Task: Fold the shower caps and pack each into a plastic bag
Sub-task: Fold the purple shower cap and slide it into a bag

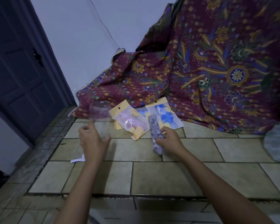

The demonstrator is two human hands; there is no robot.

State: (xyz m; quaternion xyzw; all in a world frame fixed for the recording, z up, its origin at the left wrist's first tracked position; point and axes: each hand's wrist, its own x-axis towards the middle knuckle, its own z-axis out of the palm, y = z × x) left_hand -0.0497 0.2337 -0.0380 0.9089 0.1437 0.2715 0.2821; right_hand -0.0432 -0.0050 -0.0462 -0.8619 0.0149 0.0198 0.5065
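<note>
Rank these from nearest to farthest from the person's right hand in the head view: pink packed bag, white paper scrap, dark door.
1. pink packed bag, just left of the right hand.
2. white paper scrap, on the floor past the left hand.
3. dark door, far left, at the back.

Two packed bags (131, 122) lie side by side on the tiled floor (168, 175), just before the draped cloth (200, 70). Nearer, the left hand (92, 139) holds an empty plastic bag (99, 113) to their left, and the right hand (168, 139) holds a folded shower cap (155, 133) over them. A door (19, 78) stands far left.
</note>
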